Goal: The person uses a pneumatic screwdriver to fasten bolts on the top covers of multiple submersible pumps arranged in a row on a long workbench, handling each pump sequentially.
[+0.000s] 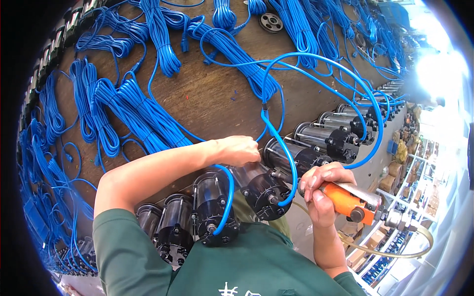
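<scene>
My left hand (241, 150) is curled closed at the far end of a clear cylinder unit (266, 197) with a black end cap, which tilts toward me. Its fingertips are hidden. A thick blue hose (291, 160) joins the cap and loops up over the bench. In my right hand (323, 190) is an orange air tool (345, 201) with a silver lever, held level to the right of the cap. From its metal fitting a yellowish air hose (427, 237) bends away. A thin metal shaft shows between the tool and the cap; I cannot tell whether it touches a screw.
Similar cylinder units (212, 207) stand in a row along the bench edge, left and right. Bundled blue cables (138, 116) cover much of the brown bench (197, 101). A metal wheel (271, 22) lies at the back. Shelving with boxes (390, 172) stands to the right.
</scene>
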Available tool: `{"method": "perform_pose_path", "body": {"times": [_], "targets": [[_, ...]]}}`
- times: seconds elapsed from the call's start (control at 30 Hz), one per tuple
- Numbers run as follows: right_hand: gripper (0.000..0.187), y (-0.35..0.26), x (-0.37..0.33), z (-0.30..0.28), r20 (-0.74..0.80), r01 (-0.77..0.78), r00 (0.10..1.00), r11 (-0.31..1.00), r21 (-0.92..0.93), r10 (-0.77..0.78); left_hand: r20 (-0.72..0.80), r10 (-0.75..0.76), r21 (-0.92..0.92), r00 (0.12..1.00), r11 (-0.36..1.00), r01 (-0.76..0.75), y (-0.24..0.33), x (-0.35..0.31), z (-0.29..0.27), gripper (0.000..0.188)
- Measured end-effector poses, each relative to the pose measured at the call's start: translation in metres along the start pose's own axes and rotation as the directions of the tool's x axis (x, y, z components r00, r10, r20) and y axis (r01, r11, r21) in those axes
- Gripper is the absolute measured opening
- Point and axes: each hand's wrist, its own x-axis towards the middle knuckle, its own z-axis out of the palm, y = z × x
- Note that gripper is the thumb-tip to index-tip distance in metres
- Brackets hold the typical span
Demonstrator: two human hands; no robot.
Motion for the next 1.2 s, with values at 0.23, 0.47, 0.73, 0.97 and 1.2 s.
{"method": "perform_pose_path", "body": {"times": [0.23, 0.47, 0.73, 0.97, 1.2], "targets": [[0.023, 0.009, 0.001, 0.005, 0.104, 0.077, 0.992, 0.996, -0.037, -0.073, 0.002, -0.003, 0.000, 1.000, 1.000, 0.003, -0.006, -0.003, 0.003, 0.015], [0.036, 0.004, -0.006, 0.005, 0.073, 0.036, 0.997, 0.996, -0.083, -0.030, -0.001, 0.001, -0.012, 1.000, 1.000, -0.001, -0.008, -0.004, 0.008, 0.014], [0.040, -0.096, 0.004, 0.010, 0.132, 0.173, 0.978, 0.979, -0.104, -0.159, -0.038, -0.014, -0.023, 0.999, 1.000, 0.013, -0.008, -0.008, 0.010, 0.013], [0.042, -0.043, -0.016, 0.013, 0.119, 0.104, 0.990, 0.969, -0.223, -0.079, -0.017, -0.014, -0.015, 1.000, 1.000, 0.014, -0.006, -0.004, 0.005, 0.015], [0.034, -0.058, -0.008, 0.017, -0.024, 0.081, 0.996, 0.988, -0.130, -0.085, -0.094, -0.015, -0.064, 0.995, 0.998, 0.009, -0.008, -0.008, 0.014, 0.014]]}}
